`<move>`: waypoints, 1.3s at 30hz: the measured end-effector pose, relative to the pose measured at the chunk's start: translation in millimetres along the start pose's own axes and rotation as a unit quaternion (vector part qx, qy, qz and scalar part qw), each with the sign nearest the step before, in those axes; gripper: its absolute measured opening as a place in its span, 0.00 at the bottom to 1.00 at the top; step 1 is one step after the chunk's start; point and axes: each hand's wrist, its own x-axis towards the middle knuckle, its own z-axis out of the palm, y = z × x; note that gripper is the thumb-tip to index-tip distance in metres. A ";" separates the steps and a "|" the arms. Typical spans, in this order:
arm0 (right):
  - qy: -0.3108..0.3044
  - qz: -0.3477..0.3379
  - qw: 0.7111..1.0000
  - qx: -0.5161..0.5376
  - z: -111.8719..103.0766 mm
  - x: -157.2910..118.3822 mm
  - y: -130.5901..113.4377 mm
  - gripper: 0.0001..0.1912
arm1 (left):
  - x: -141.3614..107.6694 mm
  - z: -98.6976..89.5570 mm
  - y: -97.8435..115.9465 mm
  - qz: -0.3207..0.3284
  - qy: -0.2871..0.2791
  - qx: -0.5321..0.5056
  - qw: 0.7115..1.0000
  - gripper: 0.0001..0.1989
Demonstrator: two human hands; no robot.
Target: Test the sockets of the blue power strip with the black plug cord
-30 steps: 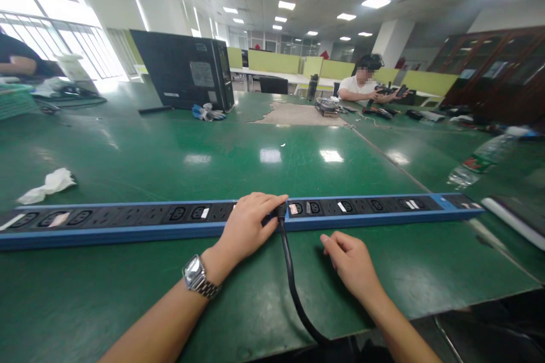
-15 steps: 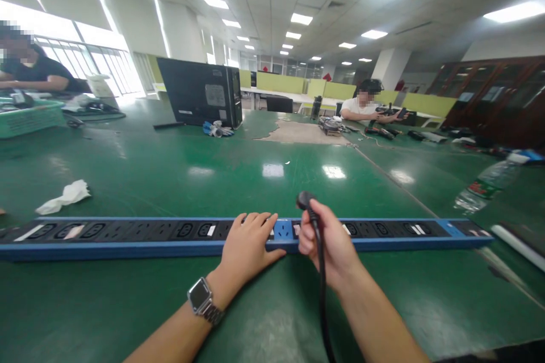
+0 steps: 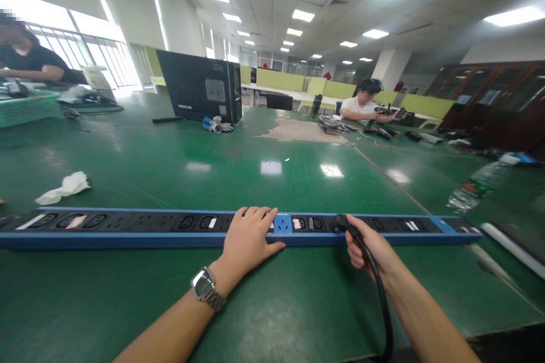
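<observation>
A long blue and black power strip [image 3: 140,239] with several sockets lies across the table. My left hand [image 3: 250,241] clasps its middle, fingers over the far edge and thumb along the near side, just left of a blue socket [image 3: 283,223]. In my right hand [image 3: 369,247] is a black power plug [image 3: 342,222], held against the strip's top, right of the blue socket. The plug covers the socket under it, so I cannot tell whether its pins are inserted. Its thick black cable [image 3: 385,309] hangs down toward the table's near edge.
A crumpled tissue [image 3: 66,187] lies at left. To the right is a plastic bottle [image 3: 481,181] lying tilted. Behind stand a black computer case [image 3: 196,88] and gloves [image 3: 217,124]. One person sits at far left by a green basket [image 3: 29,110], another at the far right side.
My right hand has carried the plug right and down onto the strip, from above the area beside the blue socket. My left hand stays on the strip.
</observation>
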 end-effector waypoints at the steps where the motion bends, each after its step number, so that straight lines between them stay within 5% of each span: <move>1: 0.004 -0.003 1.000 -0.016 4.1 0.6 1.4 0.28 | -0.1 0.2 -0.2 0.000 0.001 0.001 1.000 0.34; 7: 0.066 -0.045 0.993 -0.081 15.6 1.5 -2.1 0.27 | 0.4 1.7 -1.2 0.004 0.002 0.001 1.000 0.34; 17: 0.016 -0.024 0.998 0.047 11.7 -8.4 -5.2 0.23 | 1.1 1.0 -1.1 0.006 0.012 -0.003 1.000 0.34; 21: 0.007 -0.118 0.988 0.096 -20.1 -22.0 -30.9 0.23 | 1.3 1.3 -1.1 0.010 0.009 0.001 1.000 0.34; 29: 0.136 0.026 0.990 0.015 -122.0 6.2 -41.8 0.25 | 0.6 1.0 -1.2 0.005 0.005 0.005 1.000 0.34; 39: 0.154 0.002 0.981 -0.115 -146.6 18.5 -41.2 0.24 | 1.6 1.5 -0.3 0.006 0.003 0.008 1.000 0.33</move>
